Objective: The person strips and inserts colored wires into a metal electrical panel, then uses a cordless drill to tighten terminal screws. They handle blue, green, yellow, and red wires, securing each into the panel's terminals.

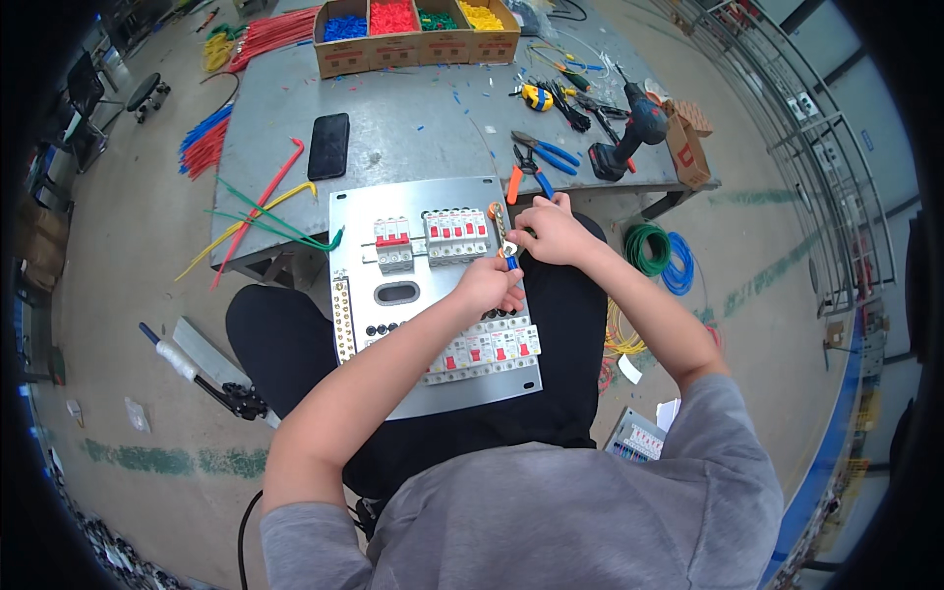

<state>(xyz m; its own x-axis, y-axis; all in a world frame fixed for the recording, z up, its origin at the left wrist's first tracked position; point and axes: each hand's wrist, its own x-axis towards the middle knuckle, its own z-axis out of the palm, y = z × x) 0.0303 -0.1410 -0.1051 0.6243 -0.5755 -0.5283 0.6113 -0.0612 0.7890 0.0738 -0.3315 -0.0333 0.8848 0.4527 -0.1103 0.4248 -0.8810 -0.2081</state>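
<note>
Along the right edge of the panel (369, 208), a blue-sleeved lug (512, 263) is lying lengthwise below the brass strip (500, 222); the left hand (486, 285), nearer, is pinching its lower end; the right hand (551, 232) is flanking its upper end, grip undetermined.

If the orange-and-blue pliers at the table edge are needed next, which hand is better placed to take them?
Probably the right hand: it is closer to the orange-and-blue pliers. The left hand is farther away, over the panel, at a blue-sleeved piece.
</note>
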